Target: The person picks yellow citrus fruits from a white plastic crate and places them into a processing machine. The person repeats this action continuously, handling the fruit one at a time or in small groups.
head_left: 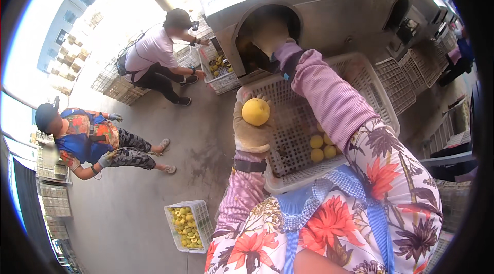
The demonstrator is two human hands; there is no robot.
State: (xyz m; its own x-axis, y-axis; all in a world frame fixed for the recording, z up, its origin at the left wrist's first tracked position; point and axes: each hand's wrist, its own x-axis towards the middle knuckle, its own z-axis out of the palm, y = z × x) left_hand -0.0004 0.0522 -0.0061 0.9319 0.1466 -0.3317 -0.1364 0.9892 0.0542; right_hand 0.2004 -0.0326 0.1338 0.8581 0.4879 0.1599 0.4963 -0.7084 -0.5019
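In my left hand [249, 134], which wears a tan glove, rests a round yellow citrus fruit [256, 112], with the fingers curled up behind it. My right hand [270, 38] reaches into the round opening [294, 20] of a metal machine; it is blurred and its fingers cannot be made out. Right below me stands a pale plastic crate [288, 185] with a slotted floor. Several yellow citrus fruits [317, 149] lie in its near right corner, partly behind my right arm.
A person in a light shirt [149, 50] bends over a fruit crate [222, 87] left of the machine. Another person in a blue vest [85, 137] stands far left. A crate of yellow-green fruit [187, 226] sits on the floor. More crates [395, 86] line the right.
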